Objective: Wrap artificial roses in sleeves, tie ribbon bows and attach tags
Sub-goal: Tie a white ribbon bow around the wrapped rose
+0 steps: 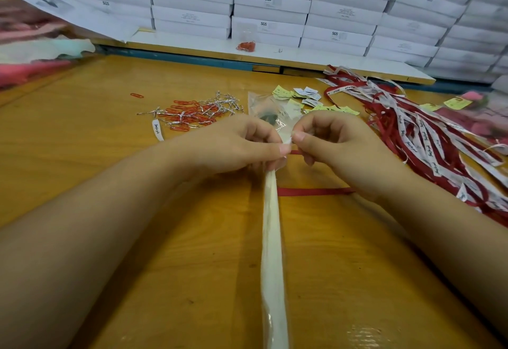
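At the table (209, 252) middle, both the left hand (242, 142) and the right hand (338, 142) pinch the sleeved stem (272, 238) between curled fingertips (284, 150) (a red ribbon (313, 191) lies beside it).

packing workshop | stacked white boxes (272, 2) | ribbon pile (428, 131) | wooden table (137, 183)

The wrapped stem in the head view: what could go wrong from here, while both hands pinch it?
1. Only the fingertips of the left hand and right hand hold the clear sleeve gathered; a slack pinch may let it loosen.
2. The red ribbon lies loose on the table, from the stem to the right wrist; a forearm move could drag it away.
3. The ribbon pile is near and might tangle with it.
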The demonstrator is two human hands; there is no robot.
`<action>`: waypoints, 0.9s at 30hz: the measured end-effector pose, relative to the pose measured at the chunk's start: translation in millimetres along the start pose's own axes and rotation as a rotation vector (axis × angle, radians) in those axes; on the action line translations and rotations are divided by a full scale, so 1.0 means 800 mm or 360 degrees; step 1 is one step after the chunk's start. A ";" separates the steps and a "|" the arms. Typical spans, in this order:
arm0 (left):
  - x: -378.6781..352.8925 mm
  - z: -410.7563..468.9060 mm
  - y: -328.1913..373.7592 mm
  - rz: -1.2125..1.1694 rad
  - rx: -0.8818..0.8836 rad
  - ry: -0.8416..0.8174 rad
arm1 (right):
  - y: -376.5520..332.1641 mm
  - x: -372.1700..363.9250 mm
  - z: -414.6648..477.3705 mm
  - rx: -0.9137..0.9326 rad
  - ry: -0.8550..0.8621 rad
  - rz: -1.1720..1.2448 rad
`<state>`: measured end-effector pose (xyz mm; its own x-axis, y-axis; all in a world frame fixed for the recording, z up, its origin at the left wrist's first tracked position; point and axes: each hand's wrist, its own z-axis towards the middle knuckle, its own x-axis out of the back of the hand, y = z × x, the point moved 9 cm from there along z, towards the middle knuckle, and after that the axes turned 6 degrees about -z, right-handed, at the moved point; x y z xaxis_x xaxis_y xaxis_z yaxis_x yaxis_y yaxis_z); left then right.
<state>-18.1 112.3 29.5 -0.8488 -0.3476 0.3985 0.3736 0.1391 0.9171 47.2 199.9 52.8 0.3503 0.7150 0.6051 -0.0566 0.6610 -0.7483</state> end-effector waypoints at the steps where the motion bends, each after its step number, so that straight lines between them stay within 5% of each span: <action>1: 0.001 0.000 0.000 -0.0003 0.0003 0.0020 | 0.000 0.002 0.000 0.0001 0.0012 0.0017; 27: 0.000 0.002 -0.004 -0.0046 -0.0005 0.0018 | -0.002 0.009 0.006 -0.0028 0.0187 -0.0174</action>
<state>-19.9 113.5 26.4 -0.8549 -0.3617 0.3719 0.3504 0.1261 0.9281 45.2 204.8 59.5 0.4604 0.6066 0.6481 0.0038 0.7287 -0.6848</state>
